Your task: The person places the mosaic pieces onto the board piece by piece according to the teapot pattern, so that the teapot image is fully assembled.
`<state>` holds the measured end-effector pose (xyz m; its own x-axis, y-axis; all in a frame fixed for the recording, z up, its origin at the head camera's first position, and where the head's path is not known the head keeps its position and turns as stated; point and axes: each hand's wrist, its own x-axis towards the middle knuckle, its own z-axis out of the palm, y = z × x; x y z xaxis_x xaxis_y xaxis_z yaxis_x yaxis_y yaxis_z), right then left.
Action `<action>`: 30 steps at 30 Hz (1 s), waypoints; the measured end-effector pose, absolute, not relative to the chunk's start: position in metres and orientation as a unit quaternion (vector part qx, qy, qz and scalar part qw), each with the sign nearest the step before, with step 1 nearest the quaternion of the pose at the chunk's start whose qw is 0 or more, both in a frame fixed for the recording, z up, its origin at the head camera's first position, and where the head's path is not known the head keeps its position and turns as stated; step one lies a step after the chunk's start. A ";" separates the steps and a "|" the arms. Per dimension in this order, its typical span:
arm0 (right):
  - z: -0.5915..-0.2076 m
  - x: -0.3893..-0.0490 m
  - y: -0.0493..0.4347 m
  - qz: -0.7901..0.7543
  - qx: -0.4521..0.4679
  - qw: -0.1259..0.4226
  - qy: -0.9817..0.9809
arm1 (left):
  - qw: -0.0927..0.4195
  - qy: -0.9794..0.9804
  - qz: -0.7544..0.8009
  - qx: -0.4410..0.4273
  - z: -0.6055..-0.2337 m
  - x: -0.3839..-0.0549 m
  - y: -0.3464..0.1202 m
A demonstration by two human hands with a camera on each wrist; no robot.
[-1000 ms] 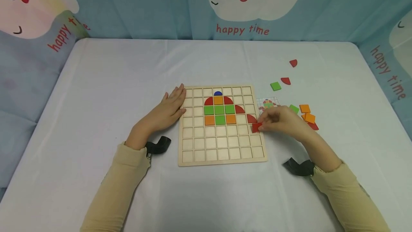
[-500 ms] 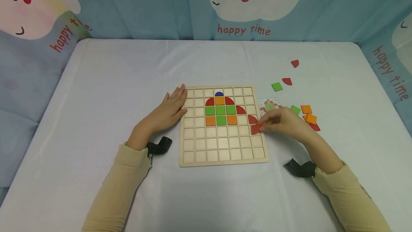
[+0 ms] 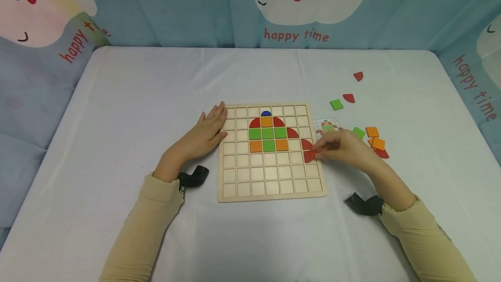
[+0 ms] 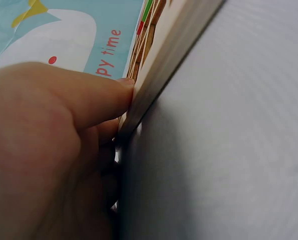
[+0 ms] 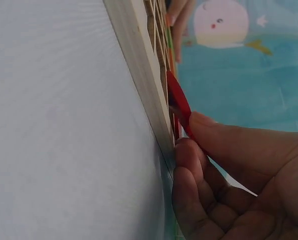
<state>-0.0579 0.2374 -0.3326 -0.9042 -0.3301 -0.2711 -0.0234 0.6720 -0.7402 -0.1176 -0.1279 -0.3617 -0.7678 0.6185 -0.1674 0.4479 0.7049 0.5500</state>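
Observation:
A wooden grid board (image 3: pixel 270 186) lies on the table with green and orange square tiles, red quarter-circle tiles and a blue half-circle tile set in its cells. My left hand (image 3: pixel 199 138) rests at the board's left edge, its fingers straight and fingertips on the frame. In the left wrist view the thumb (image 4: pixel 103 95) touches the board's side. My right hand (image 3: pixel 344 147) pinches a red quarter-circle tile (image 3: pixel 309 156) between thumb and fingers at the right edge. That tile (image 5: pixel 179 102) stands tilted over the cells, just below another red quarter-circle tile (image 3: pixel 307 144).
A small printed pattern card (image 3: pixel 326 124) lies right of the board, partly behind the right hand. Loose orange tiles (image 3: pixel 372 132), green tiles (image 3: pixel 336 104) and red tiles (image 3: pixel 349 98) are scattered farther right. A blue printed curtain (image 3: pixel 176 8) hangs behind the table.
The red tile in my right hand has turned, and its rounded side now faces down and right. It has shifted slightly left over the board's right column. The left hand has stayed in place.

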 end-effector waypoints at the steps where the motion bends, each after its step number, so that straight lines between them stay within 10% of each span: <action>1: -0.333 -0.058 0.237 -0.392 -0.102 0.191 0.894 | 0.172 0.907 0.247 0.294 -0.362 -0.118 -0.128; 30: -0.298 -0.067 0.312 -0.331 0.019 0.110 0.937 | 0.178 0.908 0.243 0.291 -0.362 -0.118 -0.127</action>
<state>-0.0668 0.3117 -0.2984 -0.9749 -0.0379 -0.2192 0.1082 0.7802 -0.6161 -0.1176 -0.1274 -0.3624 -0.7680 0.6143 -0.1814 0.4419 0.7131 0.5442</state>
